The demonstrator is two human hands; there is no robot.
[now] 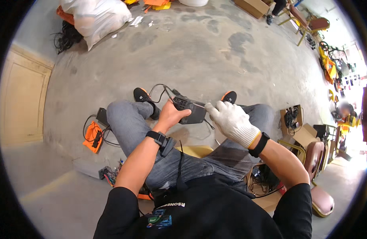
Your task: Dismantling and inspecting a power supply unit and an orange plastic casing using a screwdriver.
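Note:
My bare left hand [169, 115] is closed round the left end of a black power adapter box [196, 114], its thumb across the top face. This box has a vented left part, and a black cable [158, 85] loops away from it past my left shoe. In a white knitted glove, my right hand [231, 121] is closed at the box's right end. A thin pale metal shaft [198, 105], perhaps a screwdriver's, runs from its fingertips along the upper edge of the box. The glove hides the rest of that tool. Both hands are above the floor, between my knees.
Left of my leg lie an orange pouch [93, 137], another black adapter [102, 116] and a bundle of coloured wires [110, 176]. On the right are a carton of black cables [292, 119] and chairs [314, 158]. A white sack [98, 20] sits far left.

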